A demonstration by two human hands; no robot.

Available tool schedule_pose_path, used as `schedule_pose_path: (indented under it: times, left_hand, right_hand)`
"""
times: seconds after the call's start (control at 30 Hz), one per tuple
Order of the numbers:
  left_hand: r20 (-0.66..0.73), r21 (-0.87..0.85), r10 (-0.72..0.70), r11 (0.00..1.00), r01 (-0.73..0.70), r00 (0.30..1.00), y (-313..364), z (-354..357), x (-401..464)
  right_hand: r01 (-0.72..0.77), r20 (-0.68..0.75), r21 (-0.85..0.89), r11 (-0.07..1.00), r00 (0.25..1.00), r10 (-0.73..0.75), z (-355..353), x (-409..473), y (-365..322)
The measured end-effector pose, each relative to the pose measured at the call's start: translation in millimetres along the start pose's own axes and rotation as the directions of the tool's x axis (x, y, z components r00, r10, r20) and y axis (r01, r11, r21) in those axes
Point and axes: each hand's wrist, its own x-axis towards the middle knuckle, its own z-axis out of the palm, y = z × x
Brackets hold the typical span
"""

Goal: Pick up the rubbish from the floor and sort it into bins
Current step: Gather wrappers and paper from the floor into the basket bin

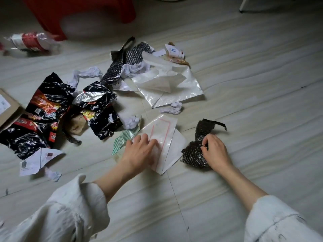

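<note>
Pale tile floor [244, 75] w/ litter, red stool [52, 14] at back.

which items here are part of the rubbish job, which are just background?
Job:
- black bubble-wrap wad, in right hand grip
- clear zip bag with red seal line, under left hand
- black-and-red foil snack wrappers
- crumpled white tissues
- white plastic mailer bag
- clear plastic bottle with red label

Background:
- red plastic stool
- white furniture leg
</note>
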Motion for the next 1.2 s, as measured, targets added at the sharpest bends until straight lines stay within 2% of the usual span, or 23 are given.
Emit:
schedule_pose_path:
  times: [0.13,0.2,0.3,0.37,0.47,0.53,0.67,0.87,0.97,1.03,1.2]
  left_hand:
    - [-0.125,0.039,-0.121,0.991,0.127,0.985,-4.8,0.9,-7.7]
    - [-0.128,0.021,-0.137,0.99,0.14,0.982,-12.4,4.5,-5.6]
    - [0.053,-0.145,-0.291,0.944,0.296,0.955,-20.1,3.3,0.9]
    - [0.138,-0.232,-0.334,0.904,0.359,0.932,-19.6,3.5,2.8]
    - [0.067,-0.22,-0.31,0.923,0.317,0.949,-11.4,4.1,0.1]
    - [0.018,-0.29,-0.311,0.908,0.303,0.95,-4.8,6.5,-4.7]
    - [0.018,-0.45,-0.321,0.843,0.294,0.947,2.1,16.6,-13.9]
    - [-0.128,-0.378,-0.169,0.919,0.109,0.977,8.0,12.4,-22.1]
    - [-0.136,-0.37,-0.109,0.927,0.052,0.985,0.7,3.0,-28.3]
    - [-0.128,-0.369,-0.108,0.928,0.054,0.986,-7.2,-4.9,-33.2]
    - [-0.133,-0.431,-0.237,0.888,0.159,0.962,-28.8,-42.0,-51.1]
  right_hand:
    - [-0.062,0.024,0.019,0.998,0.998,0.061,-6.2,-6.0,2.0]
    - [-0.04,0.016,-0.006,0.999,0.999,0.04,-7.2,-5.9,-0.5]
    - [-0.029,-0.033,0.017,0.999,0.999,0.03,-6.3,-4.2,-7.0]
    - [-0.038,-0.073,0.055,0.998,0.996,0.042,-4.6,-1.9,-11.9]
    - [-0.043,-0.083,0.08,0.996,0.995,0.05,-0.7,-0.3,-17.4]
    - [-0.041,-0.079,0.091,0.995,0.996,0.048,1.8,-1.2,-19.0]
    - [-0.037,-0.08,0.102,0.994,0.996,0.045,1.7,-3.5,-20.1]
    - [-0.022,-0.09,0.084,0.996,0.995,0.03,-7.1,-12.0,-20.0]
    - [-0.021,-0.106,0.08,0.997,0.994,0.03,-13.1,-15.1,-20.8]
    - [-0.02,-0.114,0.084,0.996,0.993,0.029,-18.1,-16.2,-22.9]
    - [0.036,-0.123,0.088,0.995,0.992,-0.025,-41.7,-26.2,-49.1]
